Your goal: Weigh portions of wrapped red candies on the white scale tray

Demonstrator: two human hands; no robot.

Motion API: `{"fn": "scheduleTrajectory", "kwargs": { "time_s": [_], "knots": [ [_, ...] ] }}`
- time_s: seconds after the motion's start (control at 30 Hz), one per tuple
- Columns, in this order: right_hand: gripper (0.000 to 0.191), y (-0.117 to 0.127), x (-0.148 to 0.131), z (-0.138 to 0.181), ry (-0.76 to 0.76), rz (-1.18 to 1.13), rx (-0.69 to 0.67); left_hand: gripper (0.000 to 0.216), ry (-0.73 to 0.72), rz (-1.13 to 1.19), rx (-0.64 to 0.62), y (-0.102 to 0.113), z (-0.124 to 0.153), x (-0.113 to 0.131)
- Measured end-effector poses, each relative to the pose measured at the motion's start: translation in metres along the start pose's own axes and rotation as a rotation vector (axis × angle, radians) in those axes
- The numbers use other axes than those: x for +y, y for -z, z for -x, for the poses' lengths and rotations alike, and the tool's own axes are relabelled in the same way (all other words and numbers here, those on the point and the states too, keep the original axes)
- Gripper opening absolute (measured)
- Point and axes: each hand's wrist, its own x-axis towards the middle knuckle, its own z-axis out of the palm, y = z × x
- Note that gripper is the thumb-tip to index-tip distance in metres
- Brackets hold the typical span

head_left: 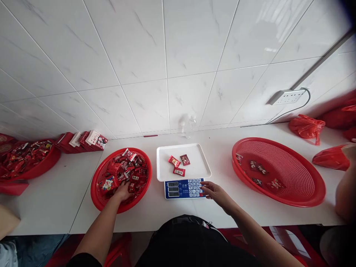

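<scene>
Far out to the left of the left hand, a red basin (57, 158) sits heaped with wrapped sweets, and between it and that hand, further back, a row of red and white boxes (80, 141) leans by the wall. Here's the left hand (122, 193), down inside a red basket (149, 172), fingers bent among the wrapped candies (137, 174); the fingertips are buried, so how far it's open, and whether it has hold of a piece, I can't tell.

Just right of that hand, between the two, comes the blue-fronted scale (183, 189), its white tray (198, 165) carrying three wrapped pieces (179, 171), all lying apart from the tray's edges. And the right hand (215, 192)! It's at the keypad's right side, fingers loosely parted and half curled, nothing seen in its grasp; contact with the keys is unclear.

Right of it stands a second red basket (297, 178) with a few packets (275, 184) on its floor, and beyond, red bags (306, 128) beside another person's arm (345, 185).
</scene>
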Motion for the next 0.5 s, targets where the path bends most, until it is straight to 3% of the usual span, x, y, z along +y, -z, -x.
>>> {"fn": "scheduleTrajectory", "kwargs": {
  "time_s": [0.23, 0.4, 0.5],
  "knots": [
    [0.039, 0.001, -0.006, 0.005, 0.010, 0.012, 0.008, 0.039, 0.004, -0.242, -0.094, 0.004, 0.000, 0.015],
    [0.037, 0.006, 0.000, 0.008, 0.015, -0.003, 0.000, 0.023, -0.032, -0.261, -0.097, 0.032, 0.001, 0.020],
    [0.038, 0.006, 0.003, 0.006, 0.014, 0.000, -0.001, 0.025, -0.046, -0.244, -0.067, 0.054, 0.005, 0.036]
  ]
}}
